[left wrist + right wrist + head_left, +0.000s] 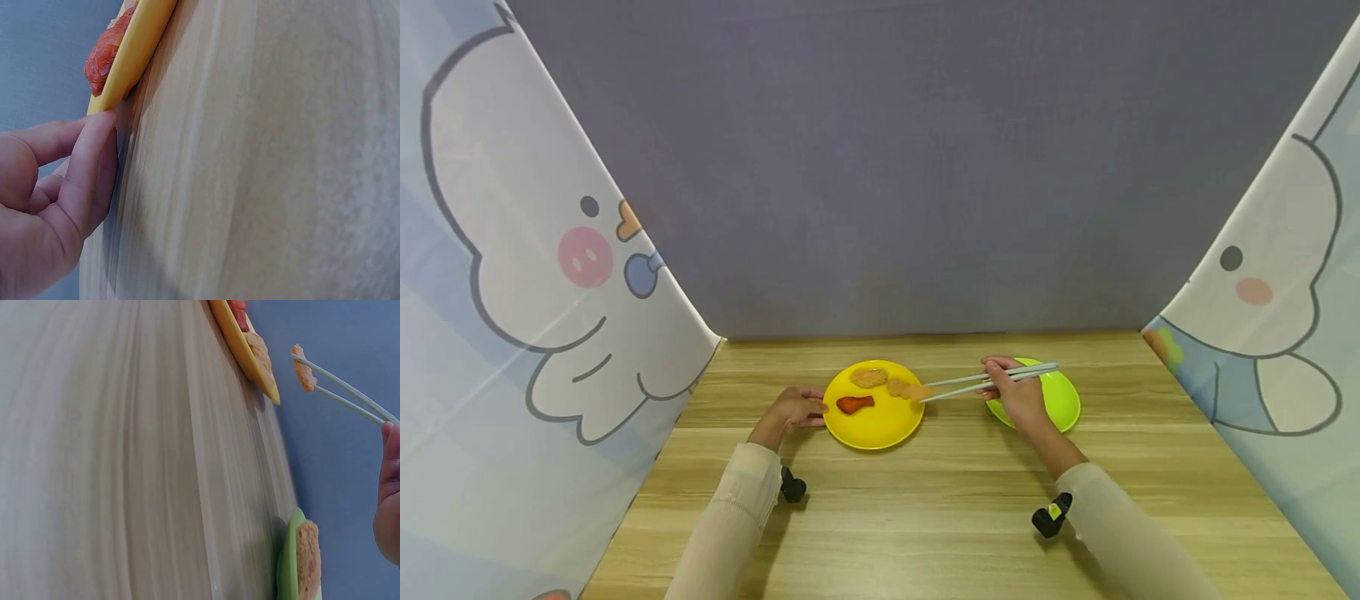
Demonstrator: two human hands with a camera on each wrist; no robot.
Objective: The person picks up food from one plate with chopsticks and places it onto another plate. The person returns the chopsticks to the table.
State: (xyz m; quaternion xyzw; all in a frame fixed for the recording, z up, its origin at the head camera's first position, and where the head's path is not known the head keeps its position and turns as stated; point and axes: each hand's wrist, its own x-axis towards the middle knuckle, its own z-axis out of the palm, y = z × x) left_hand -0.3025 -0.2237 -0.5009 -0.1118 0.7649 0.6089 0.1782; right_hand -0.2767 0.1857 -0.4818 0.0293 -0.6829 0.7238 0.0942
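Note:
My left hand (796,408) pinches the left rim of a yellow plate (872,432) between thumb and fingers. On that plate lie a reddish-brown chicken drumstick (854,405) and an oval golden fried patty (869,378), with a smaller tan piece (898,387) beside the patty. My right hand (1018,396) holds a pair of pale chopsticks (958,392) pointing left. Between their tips sits an orange-brown fried piece (304,370), raised above the yellow plate's right edge. Under my right hand is a green plate (1063,404), partly hidden by it in the head view.
Another fried piece (308,559) lies on the green plate, visible in the right wrist view. Both plates stand on a wood-grain table (910,517). A grey panel (925,183) rises at the back, and cartoon-printed sheets (520,217) flank both sides.

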